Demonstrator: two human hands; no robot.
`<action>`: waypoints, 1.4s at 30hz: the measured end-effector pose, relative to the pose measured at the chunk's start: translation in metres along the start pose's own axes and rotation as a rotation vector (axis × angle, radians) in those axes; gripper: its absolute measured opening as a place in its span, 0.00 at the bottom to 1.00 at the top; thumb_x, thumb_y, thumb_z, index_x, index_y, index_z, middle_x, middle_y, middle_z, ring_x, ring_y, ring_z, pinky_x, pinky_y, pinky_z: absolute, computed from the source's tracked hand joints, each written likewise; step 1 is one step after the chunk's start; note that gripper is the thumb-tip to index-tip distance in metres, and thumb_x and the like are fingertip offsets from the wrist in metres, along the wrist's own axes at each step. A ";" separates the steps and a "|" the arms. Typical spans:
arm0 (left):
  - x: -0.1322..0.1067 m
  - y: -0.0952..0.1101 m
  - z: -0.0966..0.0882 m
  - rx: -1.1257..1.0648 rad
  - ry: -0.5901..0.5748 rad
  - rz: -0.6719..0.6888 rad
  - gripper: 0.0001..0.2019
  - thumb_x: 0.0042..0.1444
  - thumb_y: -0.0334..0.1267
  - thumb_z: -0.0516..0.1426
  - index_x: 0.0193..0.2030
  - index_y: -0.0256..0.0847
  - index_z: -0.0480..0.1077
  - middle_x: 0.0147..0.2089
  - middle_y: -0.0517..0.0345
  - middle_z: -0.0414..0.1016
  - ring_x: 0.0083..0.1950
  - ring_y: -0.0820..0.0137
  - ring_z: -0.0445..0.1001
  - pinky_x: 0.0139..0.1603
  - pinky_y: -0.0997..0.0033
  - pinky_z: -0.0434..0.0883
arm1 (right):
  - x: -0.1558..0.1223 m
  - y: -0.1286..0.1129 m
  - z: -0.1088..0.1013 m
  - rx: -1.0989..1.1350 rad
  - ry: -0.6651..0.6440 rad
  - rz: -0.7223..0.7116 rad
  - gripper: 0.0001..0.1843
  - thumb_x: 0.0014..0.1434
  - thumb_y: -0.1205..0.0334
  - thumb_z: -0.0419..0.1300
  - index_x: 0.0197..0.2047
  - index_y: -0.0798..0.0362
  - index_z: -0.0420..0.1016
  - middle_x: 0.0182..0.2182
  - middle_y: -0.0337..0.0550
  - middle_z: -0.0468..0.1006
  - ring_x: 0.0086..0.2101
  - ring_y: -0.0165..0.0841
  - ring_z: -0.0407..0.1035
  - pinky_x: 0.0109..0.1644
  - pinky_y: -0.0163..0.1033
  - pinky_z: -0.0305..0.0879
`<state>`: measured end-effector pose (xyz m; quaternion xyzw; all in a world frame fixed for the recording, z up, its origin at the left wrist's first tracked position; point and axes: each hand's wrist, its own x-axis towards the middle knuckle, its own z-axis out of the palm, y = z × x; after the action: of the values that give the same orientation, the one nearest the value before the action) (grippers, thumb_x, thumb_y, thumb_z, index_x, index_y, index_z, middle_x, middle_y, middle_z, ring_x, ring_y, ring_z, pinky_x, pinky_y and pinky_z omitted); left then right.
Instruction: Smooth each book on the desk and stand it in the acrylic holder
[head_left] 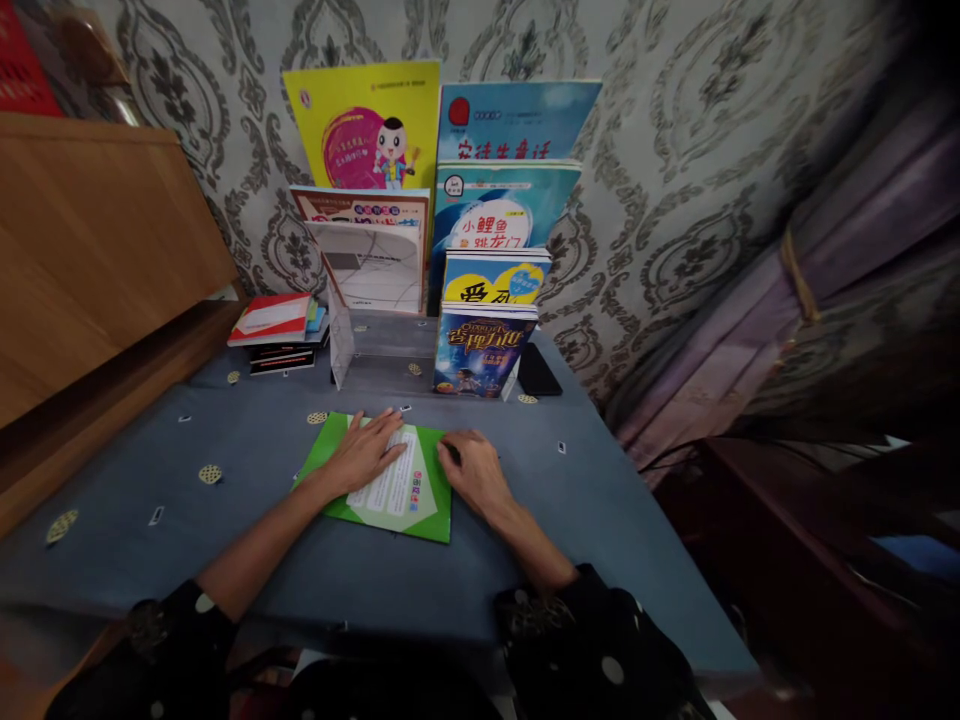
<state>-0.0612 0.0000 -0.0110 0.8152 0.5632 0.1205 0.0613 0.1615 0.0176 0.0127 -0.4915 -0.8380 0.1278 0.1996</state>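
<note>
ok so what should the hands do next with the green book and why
Perhaps lift the green book by its right edge with the right hand: it is curled at that edge, while the left hand lies spread on top.

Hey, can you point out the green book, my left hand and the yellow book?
Green book (391, 490): head view, on the pale panel of its cover.
Left hand (367, 453): head view, on its back.
Yellow book (361, 130): head view, on the cover's pink circle.
</note>
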 end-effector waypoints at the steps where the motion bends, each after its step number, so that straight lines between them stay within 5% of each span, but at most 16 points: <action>1: 0.000 -0.001 0.000 -0.002 0.002 0.000 0.24 0.70 0.52 0.42 0.66 0.45 0.61 0.71 0.49 0.60 0.74 0.62 0.52 0.71 0.43 0.48 | 0.000 0.001 0.001 0.005 0.003 -0.003 0.12 0.64 0.65 0.54 0.36 0.53 0.79 0.36 0.46 0.82 0.38 0.36 0.73 0.45 0.36 0.61; 33: -0.003 0.013 0.001 0.005 0.010 0.093 0.24 0.71 0.51 0.42 0.66 0.44 0.59 0.70 0.47 0.61 0.73 0.63 0.55 0.71 0.49 0.48 | 0.000 0.000 0.011 0.225 0.011 -0.094 0.11 0.63 0.67 0.55 0.41 0.54 0.80 0.45 0.49 0.82 0.47 0.37 0.74 0.56 0.41 0.65; 42: 0.006 0.028 -0.001 0.003 -0.094 0.180 0.24 0.71 0.47 0.41 0.71 0.45 0.53 0.74 0.51 0.52 0.75 0.64 0.50 0.72 0.50 0.46 | -0.002 0.001 0.011 0.311 0.049 -0.073 0.13 0.62 0.69 0.53 0.46 0.54 0.76 0.47 0.48 0.81 0.49 0.37 0.74 0.56 0.41 0.66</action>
<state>-0.0337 -0.0049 -0.0030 0.8674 0.4843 0.0861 0.0753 0.1577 0.0157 0.0021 -0.4267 -0.8203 0.2367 0.2982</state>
